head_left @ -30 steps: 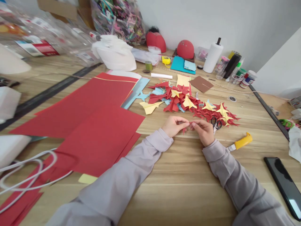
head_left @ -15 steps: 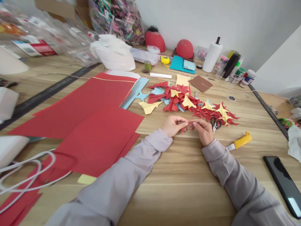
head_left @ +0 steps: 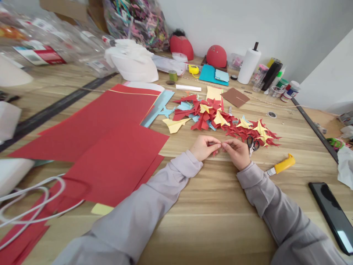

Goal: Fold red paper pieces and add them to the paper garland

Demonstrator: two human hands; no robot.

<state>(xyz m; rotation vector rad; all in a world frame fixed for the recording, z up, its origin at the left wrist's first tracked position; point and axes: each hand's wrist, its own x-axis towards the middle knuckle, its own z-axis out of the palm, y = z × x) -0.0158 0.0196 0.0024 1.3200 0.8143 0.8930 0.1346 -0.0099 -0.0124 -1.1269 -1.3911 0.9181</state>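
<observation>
Between the fingertips of my left hand [head_left: 204, 148] and my right hand [head_left: 236, 151] is a small piece of folded red paper [head_left: 215, 152], mostly hidden by the fingers. Both hands pinch it just above the table, fingertips close together. Behind them lies a heap of folded paper pieces [head_left: 204, 119], red with some yellow and light blue. Several yellow paper stars [head_left: 260, 128] rest on red ones at its right end. Black-handled scissors [head_left: 253, 144] lie right behind my right hand. A yellow utility knife [head_left: 285, 164] sits to the right of my right wrist.
Large red paper sheets [head_left: 118, 162] cover the table's left side, with a white cable [head_left: 41, 189] over their near corner. A black phone [head_left: 332, 217] lies at the right. Along the back stand a tape measure [head_left: 193, 69], a white bottle [head_left: 249, 66] and small jars.
My right fingertips have closed in against my left ones, and less of the red paper shows between them. The things on the table have stayed put.
</observation>
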